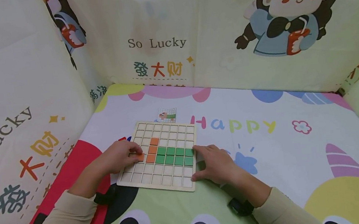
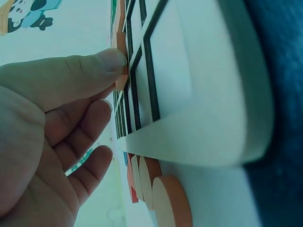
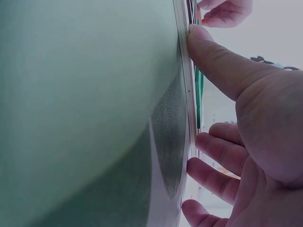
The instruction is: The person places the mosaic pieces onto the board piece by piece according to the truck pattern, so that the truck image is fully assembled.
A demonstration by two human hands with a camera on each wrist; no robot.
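A wooden grid board (image 1: 178, 185) lies slightly turned on the table, with two rows of green square tiles (image 1: 169, 160) and a column of three orange tiles (image 1: 152, 149) in its cells. At the board's left side my left hand (image 1: 118, 156) pinches another orange tile (image 1: 141, 157) between thumb and finger, low over a cell left of that column. The left wrist view shows the tile's edge (image 2: 121, 83) under the thumb. My right hand (image 1: 217, 164) rests at the board's right edge, thumb and fingertips spread and touching the rim.
Behind the board lies a small card (image 1: 167, 115) with a gridded picture. Red and blue pieces (image 1: 122, 139) show partly behind my left hand. Several pieces with orange edges (image 2: 173, 203) lie beside the board in the left wrist view. Printed cloth walls (image 1: 221, 70) surround the table.
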